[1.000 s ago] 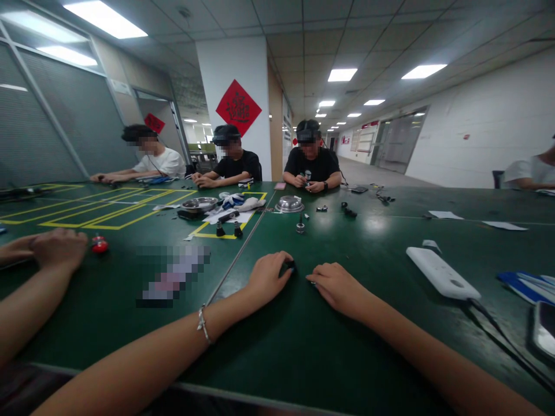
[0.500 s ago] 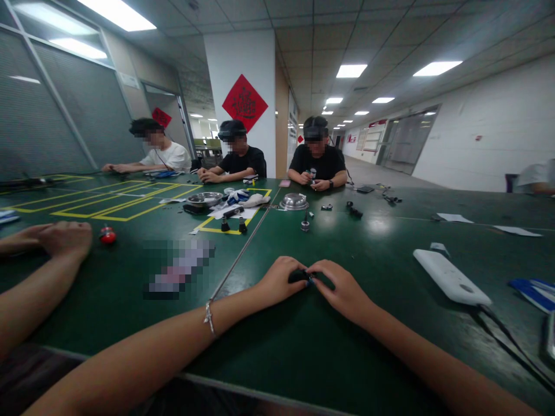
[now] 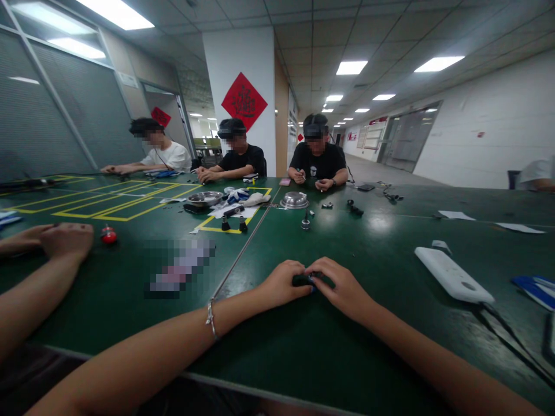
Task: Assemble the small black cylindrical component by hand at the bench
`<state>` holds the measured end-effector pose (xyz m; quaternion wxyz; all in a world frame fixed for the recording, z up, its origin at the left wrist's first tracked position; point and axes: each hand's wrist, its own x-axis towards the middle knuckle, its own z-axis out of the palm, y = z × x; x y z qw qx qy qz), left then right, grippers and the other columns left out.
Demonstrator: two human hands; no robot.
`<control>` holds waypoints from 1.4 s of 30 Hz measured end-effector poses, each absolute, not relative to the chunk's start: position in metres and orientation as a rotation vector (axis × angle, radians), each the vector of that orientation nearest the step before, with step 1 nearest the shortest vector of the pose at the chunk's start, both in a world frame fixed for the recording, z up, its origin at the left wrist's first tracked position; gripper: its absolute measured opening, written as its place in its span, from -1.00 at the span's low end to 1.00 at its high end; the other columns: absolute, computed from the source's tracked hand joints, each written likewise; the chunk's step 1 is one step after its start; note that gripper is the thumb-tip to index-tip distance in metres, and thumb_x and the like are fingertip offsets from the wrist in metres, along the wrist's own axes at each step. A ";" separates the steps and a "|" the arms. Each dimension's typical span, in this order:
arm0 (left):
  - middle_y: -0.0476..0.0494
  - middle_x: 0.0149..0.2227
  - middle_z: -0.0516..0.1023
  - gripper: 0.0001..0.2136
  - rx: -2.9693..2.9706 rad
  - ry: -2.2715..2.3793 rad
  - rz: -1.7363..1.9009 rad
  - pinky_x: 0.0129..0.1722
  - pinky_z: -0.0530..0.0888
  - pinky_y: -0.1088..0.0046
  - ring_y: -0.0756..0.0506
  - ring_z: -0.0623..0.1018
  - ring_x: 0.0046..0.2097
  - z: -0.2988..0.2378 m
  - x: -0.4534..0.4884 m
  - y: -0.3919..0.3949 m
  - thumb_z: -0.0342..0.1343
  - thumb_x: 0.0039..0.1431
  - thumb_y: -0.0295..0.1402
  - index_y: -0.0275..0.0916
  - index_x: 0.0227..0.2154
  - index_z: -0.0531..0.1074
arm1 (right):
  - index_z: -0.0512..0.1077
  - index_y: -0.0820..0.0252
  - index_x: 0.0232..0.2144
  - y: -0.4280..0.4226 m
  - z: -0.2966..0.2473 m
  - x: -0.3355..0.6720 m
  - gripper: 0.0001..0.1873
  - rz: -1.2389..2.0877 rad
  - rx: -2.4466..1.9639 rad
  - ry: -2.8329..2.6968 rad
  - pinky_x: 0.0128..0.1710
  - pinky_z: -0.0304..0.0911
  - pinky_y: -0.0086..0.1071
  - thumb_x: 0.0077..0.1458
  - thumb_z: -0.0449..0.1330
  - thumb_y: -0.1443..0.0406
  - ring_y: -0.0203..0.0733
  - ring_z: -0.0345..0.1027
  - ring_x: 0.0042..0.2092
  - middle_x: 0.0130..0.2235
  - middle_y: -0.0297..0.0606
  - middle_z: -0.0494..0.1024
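Note:
Close together over the green table (image 3: 277, 341), my left hand (image 3: 284, 283) and my right hand (image 3: 340, 286) meet at the fingertips. Both are closed, thumb against fingers, around a small dark piece that the fingers mostly cover; its kind cannot be made out. A silver bracelet (image 3: 210, 319) hangs on my left wrist. Beyond my fingers, a small metal part with a thin stem (image 3: 306, 221) stands on the table.
At right lies a white oblong device (image 3: 453, 276) with a black cable. Farther back are a round metal lid (image 3: 295, 200), a steel bowl (image 3: 204, 199), gloves (image 3: 255, 200) and black cone-shaped parts (image 3: 243, 225). A red ball-like thing (image 3: 108, 234) sits near another person's hands (image 3: 65, 240).
My fingertips have shifted slightly around the small piece, and less dark material shows beside my left fingers. Across the table, a person's hands have moved apart.

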<state>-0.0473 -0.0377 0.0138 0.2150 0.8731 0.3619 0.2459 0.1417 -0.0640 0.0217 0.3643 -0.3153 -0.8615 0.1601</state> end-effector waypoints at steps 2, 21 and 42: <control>-0.11 -0.25 0.53 -0.84 2.404 1.004 0.688 -0.10 0.33 0.40 -0.10 0.47 -0.17 0.014 -0.047 -0.039 0.17 0.02 -0.34 -0.26 -0.31 0.47 | 0.37 0.14 -0.18 -0.065 0.022 0.140 -0.79 0.371 -0.834 -2.229 -0.15 0.24 -0.32 0.15 0.02 0.41 -0.23 0.31 -0.17 -0.22 -0.23 0.42; -0.06 -0.35 0.47 -0.92 2.436 1.018 0.652 -0.21 0.33 0.45 -0.07 0.45 -0.24 0.023 -0.044 -0.045 0.12 0.00 -0.43 -0.26 -0.39 0.43 | 0.36 0.20 -0.40 -0.063 0.018 0.136 -0.95 0.245 -1.140 -2.162 -0.30 0.18 -0.37 0.02 0.17 0.34 -0.23 0.29 -0.29 -0.35 -0.29 0.41; -0.11 -0.16 0.49 -0.19 2.194 0.939 0.805 0.02 0.31 0.31 -0.08 0.47 -0.08 0.014 -0.044 -0.046 0.14 -0.02 -0.46 -0.22 0.23 -0.22 | 0.29 0.20 -0.48 -0.064 0.022 0.135 -0.88 0.233 -1.322 -2.166 -0.36 0.08 -0.39 0.07 0.12 0.29 -0.24 0.24 -0.36 -0.43 -0.32 0.39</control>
